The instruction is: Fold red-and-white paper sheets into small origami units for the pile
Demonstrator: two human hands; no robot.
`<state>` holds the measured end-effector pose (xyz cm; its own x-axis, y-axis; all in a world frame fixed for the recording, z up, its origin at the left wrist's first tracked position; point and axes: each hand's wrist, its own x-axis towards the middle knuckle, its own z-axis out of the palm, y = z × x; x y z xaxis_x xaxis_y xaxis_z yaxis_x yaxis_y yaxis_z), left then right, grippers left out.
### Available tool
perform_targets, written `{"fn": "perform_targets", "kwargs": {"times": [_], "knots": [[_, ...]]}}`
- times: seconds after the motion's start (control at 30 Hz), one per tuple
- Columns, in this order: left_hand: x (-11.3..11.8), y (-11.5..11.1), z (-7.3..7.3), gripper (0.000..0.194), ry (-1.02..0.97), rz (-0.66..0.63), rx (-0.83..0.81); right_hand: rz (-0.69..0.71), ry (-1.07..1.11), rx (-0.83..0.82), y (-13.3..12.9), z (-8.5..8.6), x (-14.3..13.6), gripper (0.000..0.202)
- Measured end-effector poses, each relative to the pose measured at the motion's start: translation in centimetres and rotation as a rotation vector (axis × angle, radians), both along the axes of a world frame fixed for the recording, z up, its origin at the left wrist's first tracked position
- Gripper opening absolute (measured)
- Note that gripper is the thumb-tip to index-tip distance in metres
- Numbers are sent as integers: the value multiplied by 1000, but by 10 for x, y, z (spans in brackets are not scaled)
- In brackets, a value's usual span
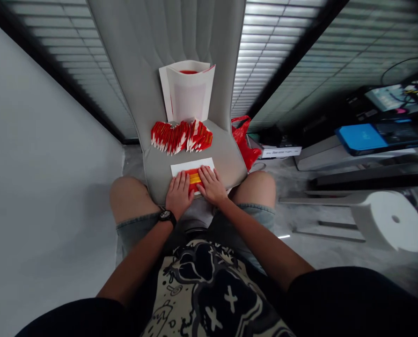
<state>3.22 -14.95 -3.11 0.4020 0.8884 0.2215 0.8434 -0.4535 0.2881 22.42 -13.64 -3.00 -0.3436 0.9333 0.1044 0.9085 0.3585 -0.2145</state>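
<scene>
A white sheet with a red and yellow printed panel (195, 178) lies at the front of the grey chair seat (230, 154). Flat on its left part rests my left hand (179, 192), fingers stretched out, a black watch on the wrist. My right hand (211, 185) presses the right part, its fingers extended too. Part of the sheet is hidden under both hands. Behind it, a fanned row of folded red and white paper pieces (172, 138) spreads across the seat. A white paper packet (189, 96) with red inside leans on the backrest.
A red plastic bag (242, 142) hangs or stands at the seat's right side. On the floor to the right are a white box (281, 152) and a white stool (394, 220) lying on its side. A blue box (363, 137) sits farther right. A white wall (47, 187) is close on the left.
</scene>
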Motion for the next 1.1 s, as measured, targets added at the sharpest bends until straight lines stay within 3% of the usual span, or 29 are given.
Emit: {"fn": "perform_targets", "kwargs": {"times": [0.2,0.57,0.77,1.0,1.1], "knots": [[-3,1,0,64,-85,-14,18,8,-3,4,1,0,3,64],[-1,-4,4,57,-63,8,71,-41,27,91,-8,-10,11,64],[-2,2,4,42,-136,84,111,-84,84,114,-13,-11,8,61],[5,-3,5,53,-82,-87,130,-174,192,104,-25,-10,6,54],[7,-3,3,48,-111,-105,107,-302,315,133,-30,-7,6,49]]}}
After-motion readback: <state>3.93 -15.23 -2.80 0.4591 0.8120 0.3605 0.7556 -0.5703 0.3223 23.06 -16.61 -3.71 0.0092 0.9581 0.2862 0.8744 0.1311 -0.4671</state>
